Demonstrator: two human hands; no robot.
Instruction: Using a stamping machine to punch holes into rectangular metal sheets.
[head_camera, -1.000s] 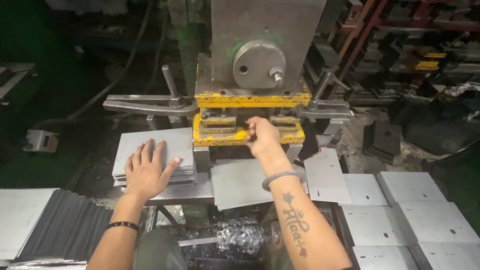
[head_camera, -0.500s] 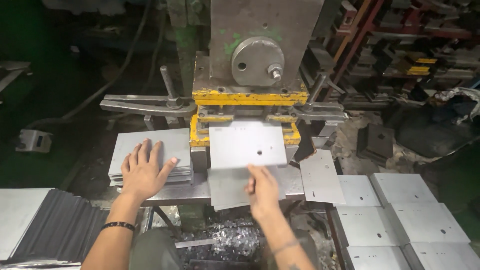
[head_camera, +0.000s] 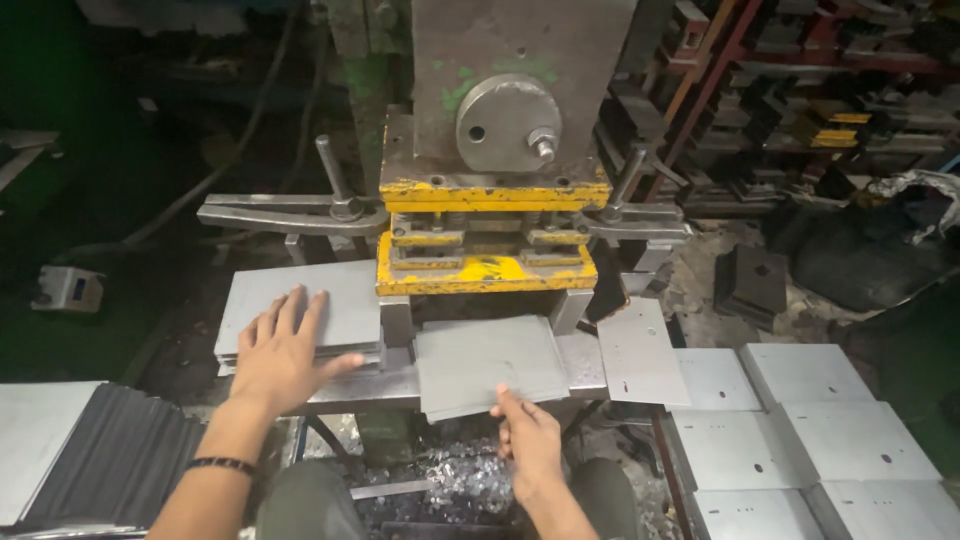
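Observation:
My left hand (head_camera: 285, 350) lies flat, fingers spread, on a stack of grey metal sheets (head_camera: 300, 300) left of the press. My right hand (head_camera: 530, 440) grips the near edge of a grey metal sheet (head_camera: 490, 360) that lies flat on the press bed and overhangs its front. Just behind that sheet is the yellow die block (head_camera: 485, 270), under the grey press head (head_camera: 510, 120). My left wrist wears a dark band.
A punched sheet (head_camera: 640, 350) leans right of the die, with several punched sheets (head_camera: 800, 430) laid out beyond it. Dark stacked sheets (head_camera: 110, 460) sit at lower left. Metal scrap (head_camera: 450, 480) lies below the bed. Clamp bars (head_camera: 290, 215) stick out on both sides.
My right hand drew back from the die toward me, bringing a sheet out; that sheet has dropped from raised to flat on the bed front. My left hand stayed on the stack.

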